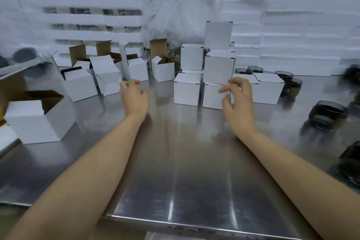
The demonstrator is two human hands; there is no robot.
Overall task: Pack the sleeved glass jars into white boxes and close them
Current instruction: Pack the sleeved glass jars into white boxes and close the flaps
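My left hand point(134, 97) and my right hand point(238, 101) hover over the steel table point(185, 171), fingers apart and curled, holding nothing. Just beyond my right hand stands a stack of closed white boxes point(219, 68); its fingertips are close to the lowest box point(212, 95). Open white boxes point(106, 76) with raised flaps stand at the back left, and one larger open box point(37, 121) sits at the near left. Dark glass jars with tan sleeves point(328, 118) lie at the right, with more jars point(291, 86) behind.
Walls of stacked white foam sheets point(302, 25) rise behind the table. A clear plastic bag point(181, 11) bulges at the back centre. The table's front edge point(194, 226) runs below my forearms. Another dark jar point(350, 163) sits at the far right edge.
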